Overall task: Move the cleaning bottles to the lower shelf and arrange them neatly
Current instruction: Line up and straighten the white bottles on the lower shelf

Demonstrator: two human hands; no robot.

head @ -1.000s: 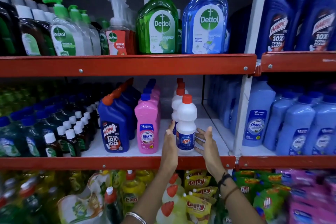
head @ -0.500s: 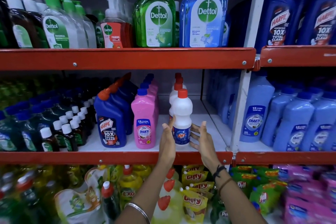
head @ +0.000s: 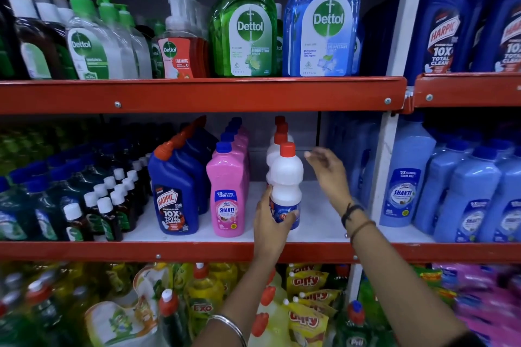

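Observation:
A white bottle with a red cap and blue label [head: 287,175] stands upright at the front of a row of like bottles on the middle shelf [head: 197,251]. My left hand [head: 269,222] is wrapped around its lower part, over the label. My right hand [head: 328,170] hovers to the right of the bottle, fingers spread, holding nothing and not touching it. To the left stand a row of pink Shakti bottles [head: 227,194] and a row of blue Harpic bottles [head: 174,194].
Bare white shelf lies right of the white bottles, up to the white upright post [head: 387,155]. Dettol bottles [head: 245,22] fill the upper shelf. Light-blue Shakti bottles [head: 406,180] stand beyond the post. Small dark bottles [head: 107,205] crowd the left. Yellow pouches and bottles [head: 307,304] sit below.
My left hand has closed around the white bottle's label. My right hand has lifted off the bottle and moved up and to the right, with fingers spread.

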